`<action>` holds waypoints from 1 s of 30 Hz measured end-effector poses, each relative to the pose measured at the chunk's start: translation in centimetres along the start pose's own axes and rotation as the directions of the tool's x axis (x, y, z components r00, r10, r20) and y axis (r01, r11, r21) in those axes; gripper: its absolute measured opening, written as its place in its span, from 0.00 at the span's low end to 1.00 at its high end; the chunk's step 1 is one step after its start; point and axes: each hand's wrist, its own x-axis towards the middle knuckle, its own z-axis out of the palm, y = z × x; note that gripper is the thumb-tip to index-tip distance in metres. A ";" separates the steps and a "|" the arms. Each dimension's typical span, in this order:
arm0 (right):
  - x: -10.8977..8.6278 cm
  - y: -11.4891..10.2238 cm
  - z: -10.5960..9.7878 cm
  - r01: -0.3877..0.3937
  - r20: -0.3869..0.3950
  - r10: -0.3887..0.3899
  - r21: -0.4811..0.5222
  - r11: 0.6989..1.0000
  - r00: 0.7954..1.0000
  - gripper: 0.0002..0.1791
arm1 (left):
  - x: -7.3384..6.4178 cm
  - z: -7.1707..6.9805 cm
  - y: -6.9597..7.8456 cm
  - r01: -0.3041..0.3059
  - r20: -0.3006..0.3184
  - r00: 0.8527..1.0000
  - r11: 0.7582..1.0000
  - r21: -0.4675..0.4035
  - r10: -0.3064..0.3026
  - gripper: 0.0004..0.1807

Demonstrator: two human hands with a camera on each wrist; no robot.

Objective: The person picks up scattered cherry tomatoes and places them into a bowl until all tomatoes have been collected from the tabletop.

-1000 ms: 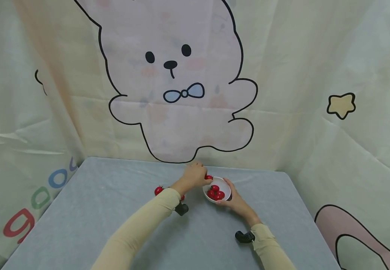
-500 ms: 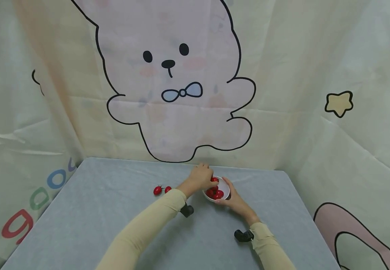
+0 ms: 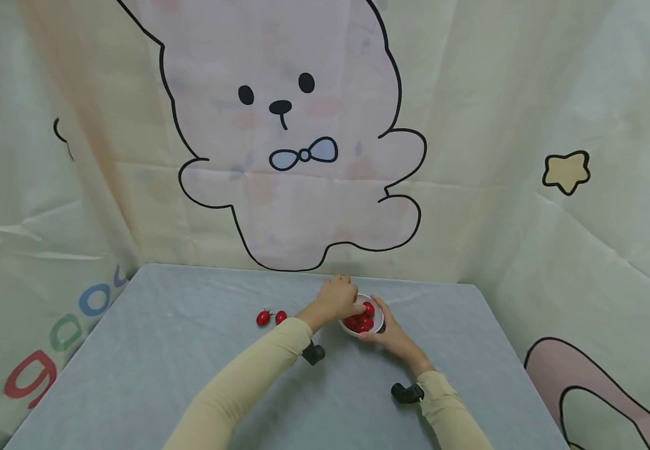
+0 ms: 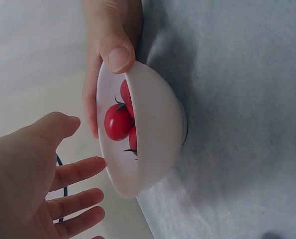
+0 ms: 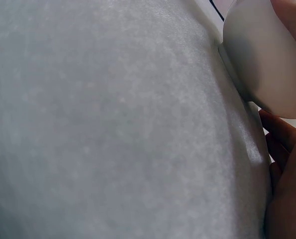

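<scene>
A white bowl stands on the cloth with several red cherry tomatoes inside, some with green stems. My right hand holds the bowl from the right; in the left wrist view its thumb lies over the near rim and its fingers run along the other side. At the bowl's left rim is my left hand, thumb and fingers spread apart with nothing between them. In the head view this left hand covers part of the bowl. The right wrist view catches only the bowl's outer wall and part of the right hand.
Two more cherry tomatoes lie on the table left of the left wrist, one partly behind the sleeve. A pale blue-grey cloth covers the table. Printed fabric hangs close behind the table's back edge and at both sides.
My left hand has moved right to the bowl with a cherry tomato and let it go inside. The right hand has stayed on the bowl.
</scene>
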 end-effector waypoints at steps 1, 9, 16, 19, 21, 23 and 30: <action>0.1 0.3 0.0 -0.001 -0.008 0.001 0.000 1.000 1.000 0.58 | 0.0 0.0 -0.1 0.001 -0.001 1.000 1.000 0.001 -0.001 0.20; 1.4 2.6 0.3 -0.010 -0.055 0.006 -0.079 0.997 0.998 0.57 | -0.3 -0.2 -0.6 0.012 0.016 1.000 1.000 -0.008 -0.012 0.19; 1.4 2.7 0.3 0.004 -0.061 -0.008 -0.066 0.998 0.998 0.56 | -0.3 -0.2 -1.3 0.009 0.007 1.000 0.999 -0.031 -0.009 0.19; 1.4 2.8 0.3 0.004 -0.064 -0.008 -0.067 0.998 0.998 0.56 | -0.3 -0.1 -1.9 0.018 0.008 1.000 0.999 -0.048 -0.018 0.19; 1.4 2.9 0.3 0.005 -0.064 -0.009 -0.063 0.998 0.998 0.57 | -0.4 0.0 -2.3 0.026 0.007 1.000 0.998 -0.055 -0.025 0.18; 1.5 2.9 0.3 0.010 -0.060 -0.015 -0.070 0.997 0.998 0.57 | -0.5 0.1 -2.8 0.035 0.001 0.999 0.998 -0.051 -0.035 0.18; 1.5 2.6 0.2 0.049 -0.060 -0.052 -0.039 0.998 0.997 0.57 | -1.0 0.0 -4.8 0.058 -0.009 0.998 0.996 -0.064 -0.059 0.18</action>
